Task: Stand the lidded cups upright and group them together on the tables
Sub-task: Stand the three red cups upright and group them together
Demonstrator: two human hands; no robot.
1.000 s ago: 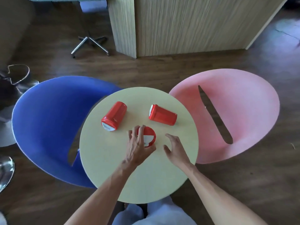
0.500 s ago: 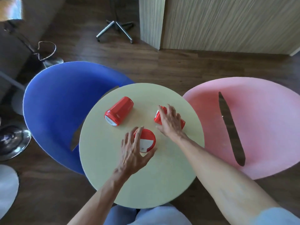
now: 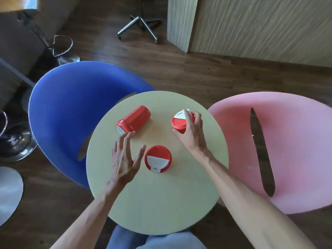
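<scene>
Three red cups with red-and-white lids are on the round pale-yellow table point(image 3: 161, 203). One cup point(image 3: 158, 158) stands upright near the middle. My left hand point(image 3: 124, 159) is just left of it, fingers spread, holding nothing; its fingertips reach close to a second cup point(image 3: 133, 119) that lies on its side at the table's far left. My right hand point(image 3: 193, 134) grips the third cup point(image 3: 179, 121) at the far right, with the lid facing up and the cup nearly upright.
A blue chair point(image 3: 71, 105) is tucked against the table's left side and a pink chair point(image 3: 287, 141) against its right. An office chair base point(image 3: 139, 26) and a wooden panel point(image 3: 251, 24) stand beyond. Chrome stool bases point(image 3: 16, 141) are at the left.
My left hand has let go of the middle cup and moved left toward the lying cup. My right hand has taken hold of the right cup and tipped it from lying to nearly upright.
</scene>
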